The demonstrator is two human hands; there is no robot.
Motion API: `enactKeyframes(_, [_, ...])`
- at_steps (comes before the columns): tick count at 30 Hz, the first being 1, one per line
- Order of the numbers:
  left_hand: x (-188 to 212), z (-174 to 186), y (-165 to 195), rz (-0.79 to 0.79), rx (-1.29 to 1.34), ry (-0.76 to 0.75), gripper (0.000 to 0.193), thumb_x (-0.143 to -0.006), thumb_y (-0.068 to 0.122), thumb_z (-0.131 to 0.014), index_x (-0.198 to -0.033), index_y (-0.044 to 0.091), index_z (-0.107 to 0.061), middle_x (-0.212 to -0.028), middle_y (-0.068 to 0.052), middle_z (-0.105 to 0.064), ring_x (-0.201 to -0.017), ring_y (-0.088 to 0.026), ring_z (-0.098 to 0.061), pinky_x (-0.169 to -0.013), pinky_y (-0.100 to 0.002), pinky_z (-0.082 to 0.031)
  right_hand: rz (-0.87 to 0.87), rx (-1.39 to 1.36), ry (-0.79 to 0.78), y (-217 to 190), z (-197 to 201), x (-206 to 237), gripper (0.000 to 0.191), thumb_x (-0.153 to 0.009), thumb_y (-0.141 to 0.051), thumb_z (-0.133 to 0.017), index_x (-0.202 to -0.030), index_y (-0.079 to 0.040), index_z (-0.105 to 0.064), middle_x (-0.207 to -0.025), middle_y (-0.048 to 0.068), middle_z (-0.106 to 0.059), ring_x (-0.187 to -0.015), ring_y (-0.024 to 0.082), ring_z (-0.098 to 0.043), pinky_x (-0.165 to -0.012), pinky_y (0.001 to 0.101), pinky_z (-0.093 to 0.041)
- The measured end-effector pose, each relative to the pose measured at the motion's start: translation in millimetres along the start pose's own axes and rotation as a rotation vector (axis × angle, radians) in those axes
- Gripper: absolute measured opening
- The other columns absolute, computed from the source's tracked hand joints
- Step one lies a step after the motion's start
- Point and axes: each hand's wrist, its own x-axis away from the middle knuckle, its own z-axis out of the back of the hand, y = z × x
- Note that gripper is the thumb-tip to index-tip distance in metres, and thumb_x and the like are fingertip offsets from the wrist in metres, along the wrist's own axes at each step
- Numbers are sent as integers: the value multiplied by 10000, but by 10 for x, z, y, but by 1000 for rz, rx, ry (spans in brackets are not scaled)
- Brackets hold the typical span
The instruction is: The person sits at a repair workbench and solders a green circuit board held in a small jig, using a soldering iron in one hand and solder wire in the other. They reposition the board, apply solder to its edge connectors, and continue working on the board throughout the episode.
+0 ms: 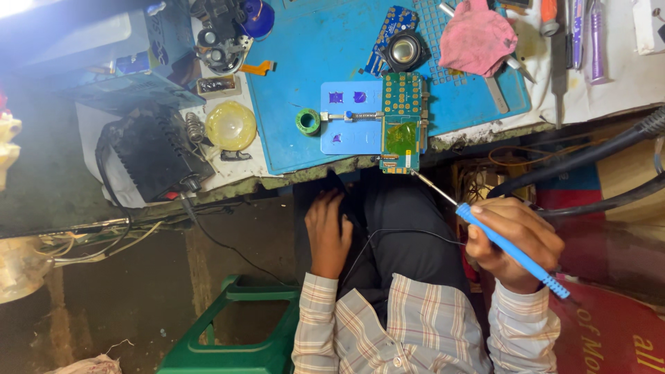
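While the left hand (328,232) lies flat and empty on the dark trouser leg, the right hand (516,242) grips a blue soldering iron (511,249) (tip just touching), aimed at the green circuit board (402,121) clamped beyond on the blue mat (312,55).

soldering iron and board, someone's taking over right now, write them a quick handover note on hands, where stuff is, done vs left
Right hand: gripping the blue-handled soldering iron, its tip at the near edge of the circuit board; contact cannot be told.
Left hand: empty, resting on the lap below the bench edge.
Board: clamped in the blue holder on the blue mat, a yellow-green patch on its lower half.
Nearby: green solder roll left of the holder, pink cloth at the far side of the mat, black station to the left.
Done: board mounted, iron in hand.
Left: which joints are soldered is too small to tell; check before continuing.
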Motion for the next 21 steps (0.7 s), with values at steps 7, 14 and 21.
enactKeyframes(7, [43,-34,-107,42,54,23,461,-928,90,-628,-1381,33,-558,-1424,-158,-580,-1402,-375,-480,-1147,-481,-340,-28,-26,-28,-18,18,-36,143,-992,-89,-709,-1080,16,-666,-918,133,-691,-812,265,-728,-755,354,-610])
enactKeyframes(14, [16,-30,-92,59,47,-7,550,-927,140,-659,-1437,14,-496,-1408,-215,-552,-1365,-400,-475,-1138,-490,-328,-23,-91,-251,22,259,-350,204,-953,-154,-722,-1077,3,-683,-967,123,-697,-861,252,-708,-737,322,-566])
enactKeyframes(21, [0,-15,-68,56,15,-24,538,-946,192,-678,-1428,21,-513,-1392,-206,-561,-1342,-397,-480,-1119,-487,-332,-63,-126,-536,-16,490,-748,262,-865,-87,-701,-1091,46,-698,-1015,143,-704,-873,238,-693,-774,339,-543])
